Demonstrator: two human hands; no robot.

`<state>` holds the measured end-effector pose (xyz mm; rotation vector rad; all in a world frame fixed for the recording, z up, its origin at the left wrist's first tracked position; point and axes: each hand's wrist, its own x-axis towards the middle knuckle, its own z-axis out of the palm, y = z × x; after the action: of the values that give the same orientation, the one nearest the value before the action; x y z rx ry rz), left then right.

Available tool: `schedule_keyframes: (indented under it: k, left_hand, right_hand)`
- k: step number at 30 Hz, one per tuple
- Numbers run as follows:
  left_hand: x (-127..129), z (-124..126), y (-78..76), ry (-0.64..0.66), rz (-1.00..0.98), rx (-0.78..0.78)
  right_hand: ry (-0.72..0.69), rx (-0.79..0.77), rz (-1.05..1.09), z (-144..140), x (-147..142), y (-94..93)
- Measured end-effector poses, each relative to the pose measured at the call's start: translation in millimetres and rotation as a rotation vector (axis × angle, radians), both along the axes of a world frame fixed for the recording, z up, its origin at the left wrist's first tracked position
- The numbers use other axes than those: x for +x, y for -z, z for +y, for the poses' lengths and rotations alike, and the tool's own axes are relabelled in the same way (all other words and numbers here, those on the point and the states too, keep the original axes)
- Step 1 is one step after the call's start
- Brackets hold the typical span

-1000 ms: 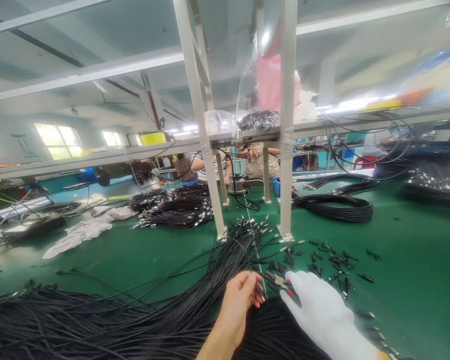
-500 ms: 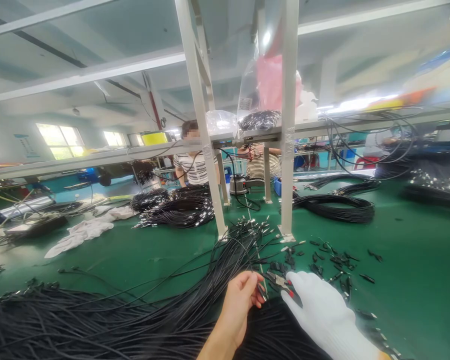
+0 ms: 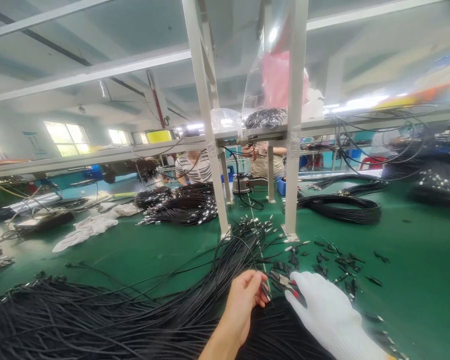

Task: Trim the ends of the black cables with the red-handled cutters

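Across green tabletop point(image 3: 416, 260), co-worker point(image 3: 194, 169) upright (earlier bent); left hand point(image 3: 243, 295) pinching cable point(image 3: 265, 290).

Place: a factory workshop
Shelf point(image 3: 75, 158): long, pale, standing on posts point(image 3: 294, 190)
Bench point(image 3: 427, 260): long, green, running beneath the shelf
Cables point(image 3: 78, 320): black, heaped and coiled in bulk below the shelf
Bags point(image 3: 277, 82): plastic, on the shelf
People point(image 3: 269, 165): two in striped tops beyond the shelf
Windows point(image 3: 62, 134): in the wall point(image 3: 13, 132) beyond the shelf

Cables point(image 3: 97, 310) on table point(image 3: 427, 265), pieces point(image 3: 348, 261) right
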<state>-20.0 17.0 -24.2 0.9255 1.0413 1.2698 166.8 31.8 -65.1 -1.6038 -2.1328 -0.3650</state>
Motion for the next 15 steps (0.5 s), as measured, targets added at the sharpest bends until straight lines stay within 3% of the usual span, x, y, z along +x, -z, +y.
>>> schedule_keyframes:
  k: [15]
  left_hand:
    - [-0.2, -0.8, -1.6, -0.006, -0.033, 0.001]
  right_hand:
    - [-0.015, 0.041, 0.005, 1.8, 1.9, 2.3]
